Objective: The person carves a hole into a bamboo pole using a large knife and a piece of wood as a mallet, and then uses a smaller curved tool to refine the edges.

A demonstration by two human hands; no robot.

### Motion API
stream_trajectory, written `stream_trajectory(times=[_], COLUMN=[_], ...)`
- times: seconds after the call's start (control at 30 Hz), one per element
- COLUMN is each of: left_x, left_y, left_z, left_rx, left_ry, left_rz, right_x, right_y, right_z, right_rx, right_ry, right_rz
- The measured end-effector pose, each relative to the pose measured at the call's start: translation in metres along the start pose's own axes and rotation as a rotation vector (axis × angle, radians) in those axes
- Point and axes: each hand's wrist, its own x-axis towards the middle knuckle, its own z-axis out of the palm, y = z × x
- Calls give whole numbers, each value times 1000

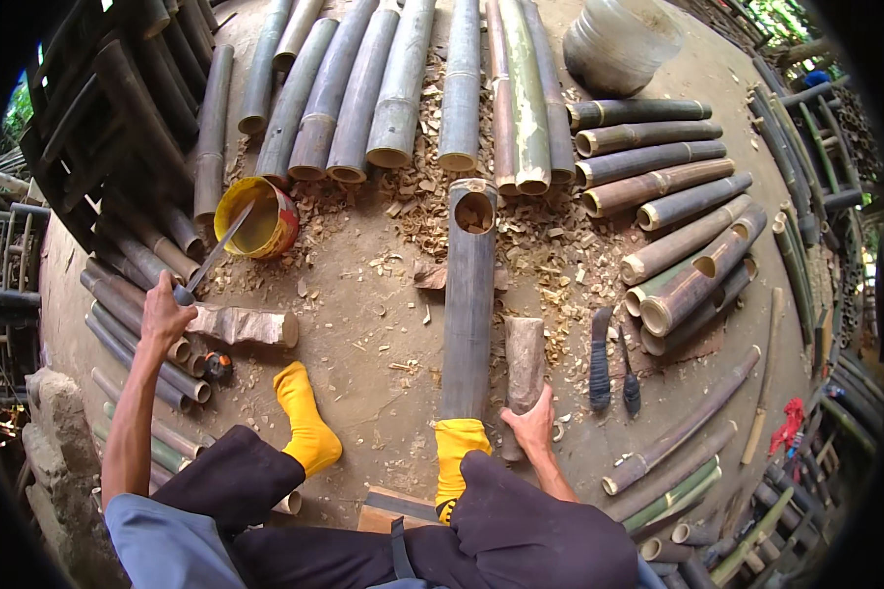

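Note:
At the left, my left hand [167,316] is closed round the dark handle of a long-bladed tool [218,253]. Its narrow metal blade reaches up and right over the rim of a yellow and red bucket [288,228] with murky liquid inside. My right hand [532,420] grips a thick wooden mallet [525,353] low down, its head pointing away from me. Left of the mallet lies a dark bamboo tube [469,314] with a hole cut near its far end. My foot in a yellow sock [457,452] rests at the tube's near end.
A wood block [250,326] lies beside my left hand. Two dark-handled tools [600,361] lie right of the mallet. Several bamboo tubes [400,93] line the far side and the right, some with cut holes [705,265]. Shavings [550,240] litter the ground; a plastic container [619,49] stands far right.

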Motion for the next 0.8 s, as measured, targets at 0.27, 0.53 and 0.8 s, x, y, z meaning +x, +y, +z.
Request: stream_trajectory(times=[0.27,0.53,0.8], left_x=[49,-9,-52], left_y=[22,-14,123], left_z=[11,-36,32], left_rx=[307,-194,-407], left_ry=[-124,-28,-580], left_rz=[83,243,482], right_x=[4,-31,-13], right_y=[6,-19,-69], right_z=[-8,-52,-79], right_rx=[130,276,433], right_ry=[-71,-31,-16], right_rz=[75,30,-140])
